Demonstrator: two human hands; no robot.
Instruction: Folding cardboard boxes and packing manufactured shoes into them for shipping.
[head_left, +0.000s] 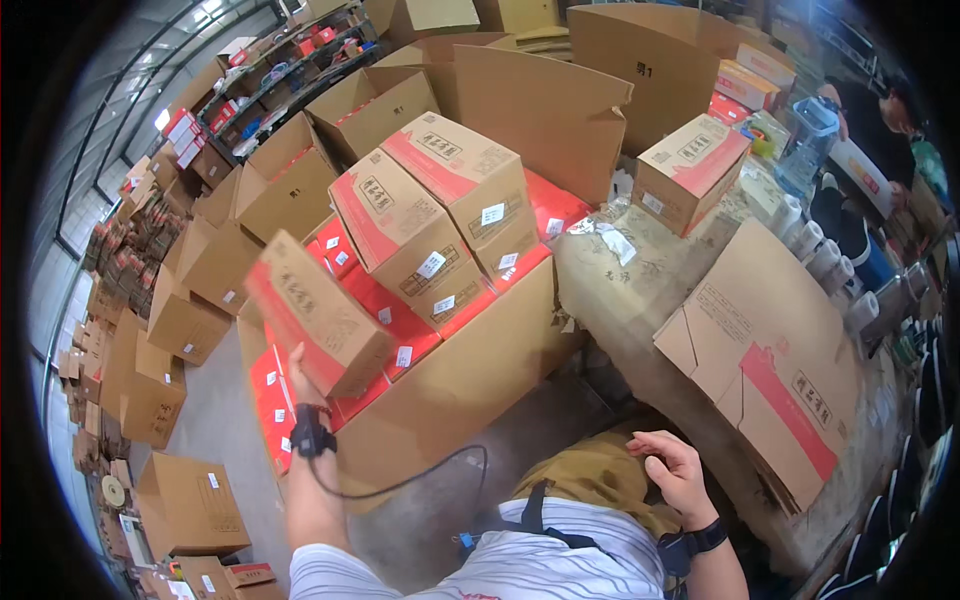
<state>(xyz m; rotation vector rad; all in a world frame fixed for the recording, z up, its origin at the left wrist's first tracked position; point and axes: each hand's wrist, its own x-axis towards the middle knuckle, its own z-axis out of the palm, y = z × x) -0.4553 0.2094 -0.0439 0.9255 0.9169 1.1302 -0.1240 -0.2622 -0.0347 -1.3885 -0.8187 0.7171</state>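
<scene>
My left hand point(305, 383) grips a brown cardboard box point(318, 318) with a red stripe, holding it tilted over the left part of a large open carton point(450, 375). The box's far end is slightly blurred. Red boxes point(375, 308) with white labels fill the carton, and striped cardboard boxes point(455, 160) are stacked on top of them. My right hand point(675, 472) is empty in front of my right thigh, its fingers loosely bent and apart. A cable runs from the band on my left wrist.
On the worktable point(610, 270) at right stand a striped box point(692, 168), flattened cardboard point(765, 360) and a clear plastic jug point(806, 145). Several open cartons point(290, 185) line the left and back. A person point(865, 190) is at the far right, beyond the table.
</scene>
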